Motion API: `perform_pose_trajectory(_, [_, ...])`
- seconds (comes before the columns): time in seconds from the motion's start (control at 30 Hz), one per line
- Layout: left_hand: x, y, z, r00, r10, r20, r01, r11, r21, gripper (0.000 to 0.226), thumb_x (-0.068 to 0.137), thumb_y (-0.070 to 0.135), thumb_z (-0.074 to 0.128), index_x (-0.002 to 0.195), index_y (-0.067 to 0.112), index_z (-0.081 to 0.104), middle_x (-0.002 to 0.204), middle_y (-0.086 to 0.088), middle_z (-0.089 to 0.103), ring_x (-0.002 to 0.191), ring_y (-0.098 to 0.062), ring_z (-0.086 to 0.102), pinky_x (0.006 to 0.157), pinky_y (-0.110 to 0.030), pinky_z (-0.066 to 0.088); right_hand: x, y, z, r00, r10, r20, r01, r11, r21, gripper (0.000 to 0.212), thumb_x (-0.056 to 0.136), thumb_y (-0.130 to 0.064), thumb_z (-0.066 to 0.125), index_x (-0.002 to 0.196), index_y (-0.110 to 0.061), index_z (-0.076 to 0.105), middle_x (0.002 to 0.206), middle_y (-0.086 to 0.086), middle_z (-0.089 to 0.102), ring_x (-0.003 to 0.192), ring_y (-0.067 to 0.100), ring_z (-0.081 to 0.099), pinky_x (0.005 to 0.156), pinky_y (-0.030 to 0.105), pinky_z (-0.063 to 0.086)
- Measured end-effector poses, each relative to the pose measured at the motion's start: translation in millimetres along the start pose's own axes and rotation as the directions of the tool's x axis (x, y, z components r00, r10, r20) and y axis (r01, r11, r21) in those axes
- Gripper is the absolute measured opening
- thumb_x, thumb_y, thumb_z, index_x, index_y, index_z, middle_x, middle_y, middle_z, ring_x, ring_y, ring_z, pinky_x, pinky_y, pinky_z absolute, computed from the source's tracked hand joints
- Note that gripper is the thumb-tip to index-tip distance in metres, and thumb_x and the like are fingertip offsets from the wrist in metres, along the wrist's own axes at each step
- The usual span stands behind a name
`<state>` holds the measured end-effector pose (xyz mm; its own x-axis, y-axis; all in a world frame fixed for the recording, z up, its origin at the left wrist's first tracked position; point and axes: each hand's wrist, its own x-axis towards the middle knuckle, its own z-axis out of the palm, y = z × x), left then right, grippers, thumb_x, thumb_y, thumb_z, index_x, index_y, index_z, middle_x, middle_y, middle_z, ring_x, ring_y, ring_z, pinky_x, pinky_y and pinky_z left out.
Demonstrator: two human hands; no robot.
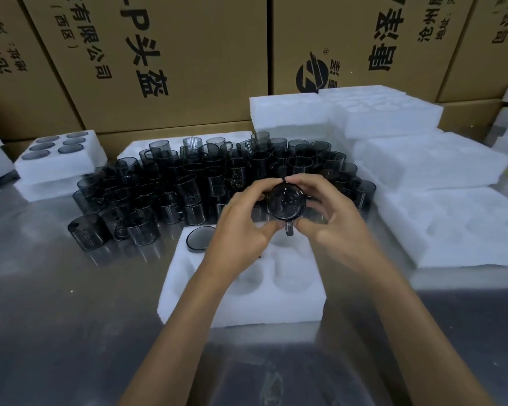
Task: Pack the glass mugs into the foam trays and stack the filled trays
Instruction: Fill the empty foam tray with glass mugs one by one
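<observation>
Your left hand and right hand both grip one smoky grey glass mug, handle toward you. Below them lies the white foam tray; one pocket seems filled.

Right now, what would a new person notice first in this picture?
First, the two hands, left hand and right hand, holding one dark glass mug above the near foam tray. Behind them stands a big crowd of mugs on the metal table, with cardboard boxes at the back.
</observation>
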<state>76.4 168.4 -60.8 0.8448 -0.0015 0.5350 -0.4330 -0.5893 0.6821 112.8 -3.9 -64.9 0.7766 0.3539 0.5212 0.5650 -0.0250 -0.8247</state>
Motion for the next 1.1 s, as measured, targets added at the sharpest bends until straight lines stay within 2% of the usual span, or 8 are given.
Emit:
perform_pose_trajectory(0.1, [-3, 3, -2, 0.999, 0.005, -0.051, -0.003, 0.999, 0.046, 0.057, 0.071, 0.031, 0.086, 0.116, 0.045, 0.053, 0.109, 0.025, 0.062, 0.110, -0.002, 0.052, 0.097, -0.030, 0.044, -1, 1, 0, 0.998, 0.045, 0.037, -0.047, 0.996, 0.072, 0.068, 0.073, 0.008, 0.058, 0.127, -0.031, 0.062, 0.125, -0.006, 0.063, 0.118, 0.018, 0.060, 0.080, 0.029, 0.052])
perform_pose_trajectory(0.2, [-7, 5, -2, 0.999, -0.034, -0.026, 0.036, 0.995, 0.095, 0.057, 0.064, 0.040, 0.088, 0.108, 0.044, 0.052, 0.101, 0.028, 0.060, 0.104, 0.004, 0.050, 0.096, -0.039, 0.044, -2, 3, 0, 0.991, 0.120, 0.055, -0.124, 0.989, 0.082, 0.063, 0.068, -0.008, 0.056, 0.124, -0.035, 0.065, 0.122, -0.008, 0.067, 0.114, 0.014, 0.064, 0.073, 0.025, 0.048])
perform_pose_trajectory(0.43, [-10, -5, 0, 0.981, -0.168, 0.100, 0.144, 0.966, 0.216, 0.053, 0.061, 0.060, 0.081, 0.105, 0.047, 0.056, 0.092, 0.033, 0.055, 0.108, -0.002, 0.047, 0.097, -0.034, 0.040, -8, 10, -1, 0.960, 0.266, 0.087, -0.272, 0.959, 0.072, 0.053, 0.074, -0.009, 0.054, 0.120, -0.031, 0.070, 0.116, -0.008, 0.072, 0.116, 0.007, 0.063, 0.103, 0.037, 0.047])
perform_pose_trajectory(0.57, [-11, -9, 2, 0.970, -0.194, 0.144, 0.156, 0.959, 0.238, 0.051, 0.066, 0.067, 0.073, 0.109, 0.047, 0.056, 0.100, 0.029, 0.057, 0.112, -0.002, 0.045, 0.097, -0.028, 0.036, -8, 7, -3, 0.946, 0.314, 0.082, -0.317, 0.948, 0.031, 0.043, 0.079, -0.019, 0.055, 0.116, -0.034, 0.071, 0.111, -0.017, 0.072, 0.105, -0.006, 0.063, 0.085, 0.010, 0.047])
perform_pose_trajectory(0.63, [-12, -8, 3, 0.977, -0.161, 0.138, 0.125, 0.963, 0.238, 0.050, 0.072, 0.076, 0.059, 0.112, 0.046, 0.058, 0.103, 0.029, 0.058, 0.111, 0.002, 0.043, 0.097, -0.024, 0.031, -7, 8, -4, 0.943, 0.328, 0.059, -0.329, 0.944, 0.018, 0.036, 0.086, -0.016, 0.058, 0.114, -0.034, 0.073, 0.108, -0.019, 0.073, 0.103, -0.008, 0.063, 0.083, 0.007, 0.046])
perform_pose_trajectory(0.77, [-13, -8, 3, 0.992, -0.090, 0.088, 0.057, 0.945, 0.322, 0.044, 0.094, 0.054, 0.053, 0.132, 0.033, 0.054, 0.122, 0.018, 0.060, 0.122, -0.005, 0.041, 0.101, -0.030, 0.026, -8, 16, 0, 0.926, 0.370, 0.072, -0.368, 0.929, -0.038, 0.032, 0.088, -0.025, 0.068, 0.118, -0.038, 0.071, 0.123, -0.015, 0.067, 0.118, 0.002, 0.059, 0.104, 0.029, 0.044])
perform_pose_trajectory(0.87, [-13, -9, 4, 0.988, -0.065, 0.139, -0.001, 0.904, 0.427, 0.032, 0.095, 0.042, 0.057, 0.126, 0.033, 0.059, 0.125, 0.019, 0.057, 0.125, -0.004, 0.036, 0.094, -0.023, 0.015, -8, 20, 0, 0.908, 0.400, 0.125, -0.376, 0.909, -0.178, 0.034, 0.087, -0.027, 0.069, 0.118, -0.041, 0.069, 0.131, -0.015, 0.061, 0.121, -0.001, 0.054, 0.103, 0.028, 0.044])
perform_pose_trajectory(1.1, [-12, -10, 6, 0.979, -0.114, 0.167, 0.017, 0.869, 0.495, 0.027, 0.096, 0.046, 0.053, 0.120, 0.035, 0.061, 0.126, 0.020, 0.057, 0.126, -0.005, 0.039, 0.094, -0.024, 0.014, -11, 22, -5, 0.872, 0.459, 0.167, -0.452, 0.888, -0.081, 0.036, 0.088, -0.026, 0.072, 0.118, -0.046, 0.067, 0.121, -0.020, 0.067, 0.117, 0.001, 0.059, 0.107, 0.032, 0.045])
